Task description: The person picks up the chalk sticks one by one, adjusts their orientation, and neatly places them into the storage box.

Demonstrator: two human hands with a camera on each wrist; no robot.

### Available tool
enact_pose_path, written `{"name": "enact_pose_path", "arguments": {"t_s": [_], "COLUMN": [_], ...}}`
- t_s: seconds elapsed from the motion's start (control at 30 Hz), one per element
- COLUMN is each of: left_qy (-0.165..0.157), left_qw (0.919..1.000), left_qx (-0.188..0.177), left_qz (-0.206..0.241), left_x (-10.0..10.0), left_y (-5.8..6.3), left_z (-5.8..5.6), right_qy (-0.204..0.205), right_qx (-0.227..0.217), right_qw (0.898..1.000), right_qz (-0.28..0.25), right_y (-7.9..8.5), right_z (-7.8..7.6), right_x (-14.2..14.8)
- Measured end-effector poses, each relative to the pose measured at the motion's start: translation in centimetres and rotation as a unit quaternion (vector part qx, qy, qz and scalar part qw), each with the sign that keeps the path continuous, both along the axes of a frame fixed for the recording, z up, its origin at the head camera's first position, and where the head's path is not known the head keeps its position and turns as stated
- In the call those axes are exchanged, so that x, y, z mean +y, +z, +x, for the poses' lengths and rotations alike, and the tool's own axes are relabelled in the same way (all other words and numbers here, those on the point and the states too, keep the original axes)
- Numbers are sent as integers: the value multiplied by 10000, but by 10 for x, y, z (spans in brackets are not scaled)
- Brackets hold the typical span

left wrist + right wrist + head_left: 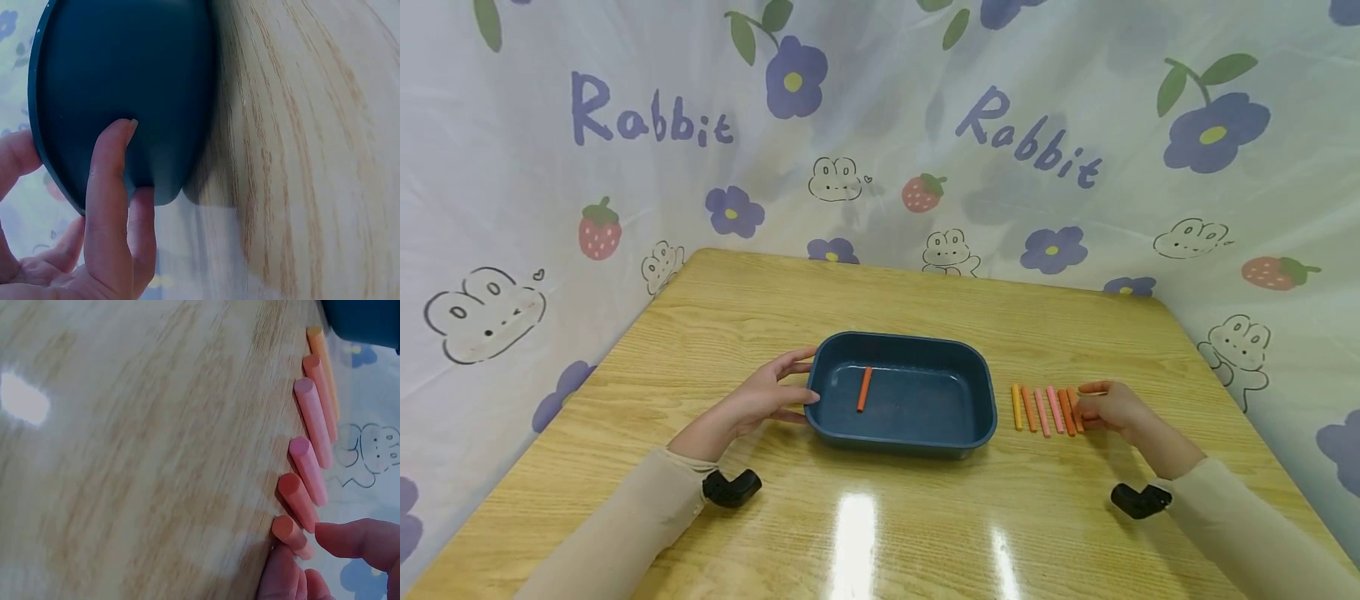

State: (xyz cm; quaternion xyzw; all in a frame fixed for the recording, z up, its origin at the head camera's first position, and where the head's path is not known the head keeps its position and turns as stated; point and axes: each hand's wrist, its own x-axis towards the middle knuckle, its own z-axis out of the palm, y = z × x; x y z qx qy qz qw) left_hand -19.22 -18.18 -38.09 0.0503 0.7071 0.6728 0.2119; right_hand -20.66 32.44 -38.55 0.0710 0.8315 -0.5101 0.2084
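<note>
A dark blue rectangular basin [902,446] stands upright on the table, one orange chalk-like stick [864,389] lying inside it. My left hand [760,396] rests against the basin's left end, thumb at the rim and fingers spread along the outer wall [169,81]. Right of the basin, several similar sticks lie in a row: a yellow one [1017,407], pink ones [1056,409] and orange ones. Over the row's right end is my right hand [1112,408]. Its fingertips straddle the last orange stick [289,531], which still lies on the table; a small gap shows at one fingertip.
The wooden table [760,292] has a glossy surface with bright reflections near its front. A white curtain [880,108] with printed flowers and rabbits hangs behind it and at both sides. Black wrist mounts [730,488] sit on both sleeves.
</note>
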Motion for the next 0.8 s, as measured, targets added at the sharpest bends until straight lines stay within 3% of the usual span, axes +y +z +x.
{"name": "enact_pose_path", "arguments": {"t_s": [0.43, 0.53, 0.8], "left_qy": [-25, -6, 8], "left_qw": [10000, 10000, 10000], "left_qx": [52, 42, 29], "left_qz": [-66, -69, -63], "left_x": [0, 0, -1], "left_y": [-1, -1, -1], "left_z": [1, 1, 1], "right_qy": [130, 63, -155], "right_qx": [246, 117, -402], "right_qw": [9958, 9977, 9977], "right_qz": [867, 666, -530], "right_y": [-1, 0, 1], "right_z": [-3, -4, -4], "right_x": [-4, -3, 0]}}
